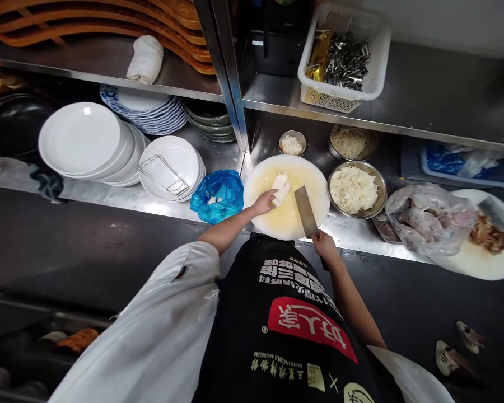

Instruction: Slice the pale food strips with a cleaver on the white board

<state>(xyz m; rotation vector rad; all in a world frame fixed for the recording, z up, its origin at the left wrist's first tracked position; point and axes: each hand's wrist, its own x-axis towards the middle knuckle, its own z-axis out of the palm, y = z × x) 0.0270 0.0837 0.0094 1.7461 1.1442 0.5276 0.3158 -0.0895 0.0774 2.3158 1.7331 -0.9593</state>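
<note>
My left hand point(264, 202) is closed on the lower end of a white piece of food point(281, 188) over the round cutting board point(260, 173). My right hand point(325, 247) grips the handle of a cleaver point(306, 211), whose broad blade lies over the right part of the board. A small pale bit of food shows beside the blade. Right of the board stands a metal bowl of white slices point(353, 190). Behind the board are a small bowl of chopped white food point(292, 144) and a bowl of pale shreds point(348, 142).
A blue plastic bag point(218, 196) sits left of the board, with stacked white plates point(82, 137) beyond. To the right lie a clear bag of food point(430, 218) and a second board point(479, 263). A white basket point(344, 92) rests on the shelf above.
</note>
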